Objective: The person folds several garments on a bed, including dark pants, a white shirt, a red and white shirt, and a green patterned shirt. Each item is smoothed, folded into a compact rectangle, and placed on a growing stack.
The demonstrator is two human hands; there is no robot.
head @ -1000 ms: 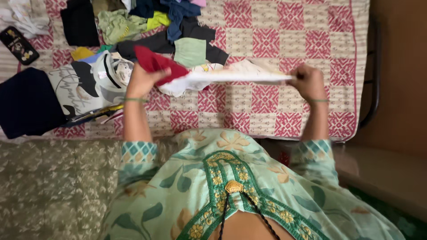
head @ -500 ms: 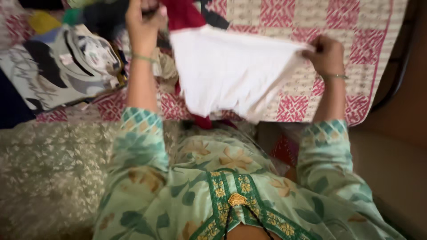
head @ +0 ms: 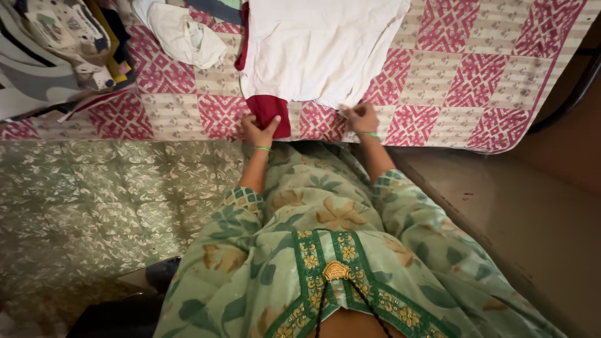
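A white garment [head: 319, 47] with dark red trim lies spread flat on the bed, over a pink-and-cream checked bedspread [head: 476, 81], its lower hem close to the bedspread's near edge; a dark red sleeve [head: 268, 112] sticks out below the hem at the garment's lower left corner, and a thin strip of the same red runs up the garment's left side; the left hand [head: 258, 131] rests at that sleeve, thumb and fingers closed on its lower end, a green bangle at the wrist; the right hand [head: 362, 117] sits at the garment's lower right corner, fingers pinched together on the hem there, also with a green bangle; the two hands lie apart, with the hem running between them; to the upper left of the garment a small crumpled cream cloth [head: 181, 34] lies on the bedspread, just beside the garment's left side; farther left of the garment a stack of folded clothes [head: 50, 50], printed in black, grey and white, reaches the picture's corner; below the garment, past the bedspread's edge, a pale olive patterned cover [head: 94, 200] spreads to the left of the person's green floral tunic [head: 325, 238].
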